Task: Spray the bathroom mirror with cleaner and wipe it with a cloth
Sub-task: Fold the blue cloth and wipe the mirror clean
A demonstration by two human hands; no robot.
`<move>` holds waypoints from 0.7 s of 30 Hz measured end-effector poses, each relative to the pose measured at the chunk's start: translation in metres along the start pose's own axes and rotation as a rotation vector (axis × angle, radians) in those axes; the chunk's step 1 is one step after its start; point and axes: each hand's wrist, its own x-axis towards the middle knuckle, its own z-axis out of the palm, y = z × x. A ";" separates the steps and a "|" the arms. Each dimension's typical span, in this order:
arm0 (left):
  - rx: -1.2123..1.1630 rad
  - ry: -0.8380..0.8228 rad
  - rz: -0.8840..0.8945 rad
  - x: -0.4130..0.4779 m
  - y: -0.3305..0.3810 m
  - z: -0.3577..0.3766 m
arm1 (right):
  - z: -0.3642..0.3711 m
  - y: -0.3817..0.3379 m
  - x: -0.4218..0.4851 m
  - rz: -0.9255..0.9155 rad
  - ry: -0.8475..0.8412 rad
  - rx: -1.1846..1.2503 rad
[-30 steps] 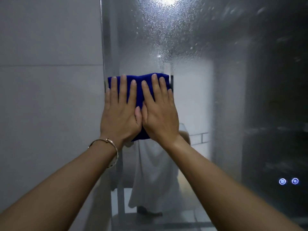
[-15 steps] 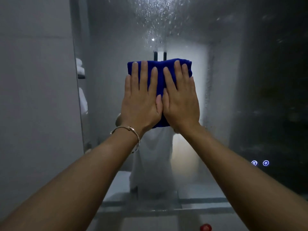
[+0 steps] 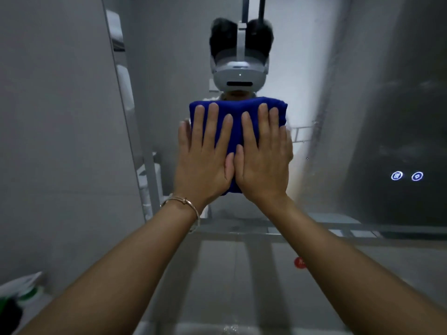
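Counted on inspection: one bathroom mirror [image 3: 350, 68], one folded blue cloth [image 3: 238, 110], two hands, namely the left hand [image 3: 205, 163] and the right hand [image 3: 262, 165], one rose-gold bracelet [image 3: 180, 201], two lit round buttons [image 3: 397, 175] near the mirror's right edge, one reflected white headset [image 3: 239, 78], one red round mark [image 3: 300, 263].

Plain blue cloth [image 3: 238, 110], gold bracelet [image 3: 181, 201]
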 end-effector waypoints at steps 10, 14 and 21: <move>-0.009 -0.078 0.008 -0.104 -0.017 0.030 | 0.026 -0.034 -0.097 -0.026 -0.153 0.062; 0.030 -0.135 0.056 -0.140 -0.026 0.037 | 0.033 -0.046 -0.132 -0.042 -0.206 0.067; 0.043 -0.194 0.120 -0.148 -0.034 0.033 | 0.029 -0.050 -0.137 -0.042 -0.288 0.070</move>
